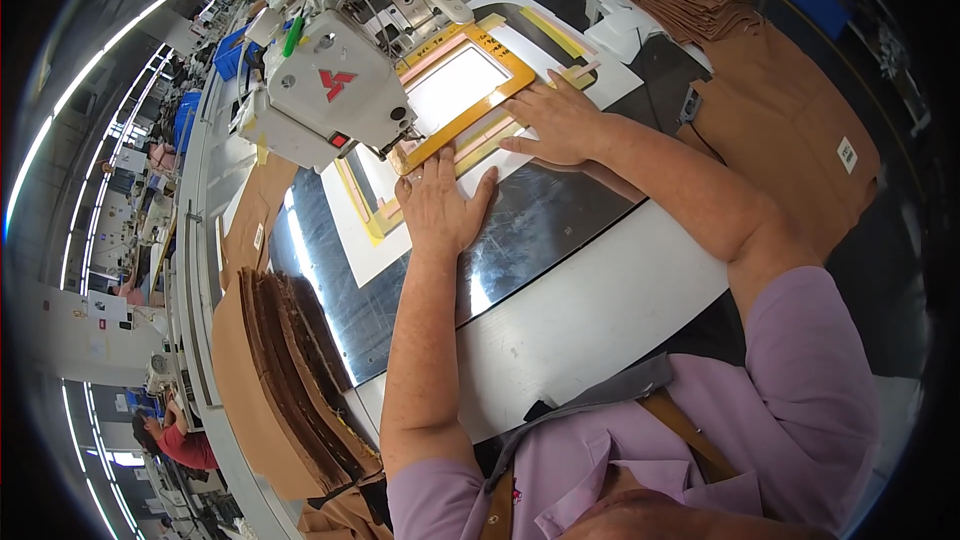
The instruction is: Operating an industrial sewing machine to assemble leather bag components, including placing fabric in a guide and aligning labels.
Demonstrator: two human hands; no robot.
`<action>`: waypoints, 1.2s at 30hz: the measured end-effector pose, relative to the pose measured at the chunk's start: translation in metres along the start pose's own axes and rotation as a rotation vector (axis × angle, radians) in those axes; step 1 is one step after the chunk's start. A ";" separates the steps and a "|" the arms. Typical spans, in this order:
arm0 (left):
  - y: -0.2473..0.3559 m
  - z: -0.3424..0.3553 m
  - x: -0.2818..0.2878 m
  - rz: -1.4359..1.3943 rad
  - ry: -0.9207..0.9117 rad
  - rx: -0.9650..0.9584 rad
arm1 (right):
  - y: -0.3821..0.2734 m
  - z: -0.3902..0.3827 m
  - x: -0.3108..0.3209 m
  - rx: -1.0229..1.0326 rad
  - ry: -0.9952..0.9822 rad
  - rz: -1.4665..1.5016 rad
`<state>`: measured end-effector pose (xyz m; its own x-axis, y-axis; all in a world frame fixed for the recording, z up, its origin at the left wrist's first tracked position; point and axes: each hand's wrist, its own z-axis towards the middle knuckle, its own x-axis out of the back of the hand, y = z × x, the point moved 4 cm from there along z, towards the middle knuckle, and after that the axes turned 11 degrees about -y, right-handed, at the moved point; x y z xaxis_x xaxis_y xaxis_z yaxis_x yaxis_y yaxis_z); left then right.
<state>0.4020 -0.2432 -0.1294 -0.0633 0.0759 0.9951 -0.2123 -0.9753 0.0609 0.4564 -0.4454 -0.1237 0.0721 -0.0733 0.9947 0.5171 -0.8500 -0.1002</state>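
Observation:
My left hand (441, 208) lies flat with fingers stretched out, its fingertips at the near left corner of a yellow rectangular frame (520, 77). My right hand (560, 123) is spread flat too, its fingertips by the near right corner of that frame. Beneath the frame is a white sheet (372, 267) with dark cut-outs edged in yellow and pink strips. The head of a white sewing machine (300, 90) stands over the frame's left side, its needle area close to my left fingertips. Neither hand grips anything.
A shiny dark metal plate (530, 230) forms the work surface. Stacked brown fabric pieces (265, 380) lie at the left, and more brown pieces (780, 110) hang over the right side. Blue bins (187, 118) and a person in red (188, 448) are farther left.

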 end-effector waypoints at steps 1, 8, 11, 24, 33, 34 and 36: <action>-0.001 -0.001 0.000 0.001 -0.001 0.004 | -0.001 0.001 -0.001 0.004 -0.001 0.002; 0.000 0.001 0.004 -0.019 -0.073 0.044 | 0.002 0.002 -0.002 -0.042 0.009 -0.009; -0.004 0.001 -0.001 -0.028 -0.064 0.090 | 0.003 0.007 -0.006 -0.104 -0.047 -0.017; -0.019 -0.050 -0.003 -0.069 0.025 0.263 | 0.018 -0.003 -0.006 -0.476 0.172 0.086; -0.021 -0.086 -0.006 -0.088 -0.140 0.153 | 0.054 -0.007 0.005 -0.159 0.560 0.117; -0.022 -0.087 -0.004 -0.087 -0.145 0.162 | 0.066 -0.008 0.014 -0.034 0.561 0.067; -0.022 -0.090 -0.001 -0.085 -0.113 0.142 | 0.113 -0.018 0.047 -0.106 0.666 -0.033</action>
<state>0.3188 -0.2028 -0.1393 0.0600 0.1429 0.9879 -0.0725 -0.9865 0.1471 0.5029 -0.5541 -0.0878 -0.5009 -0.3239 0.8026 0.4212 -0.9014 -0.1009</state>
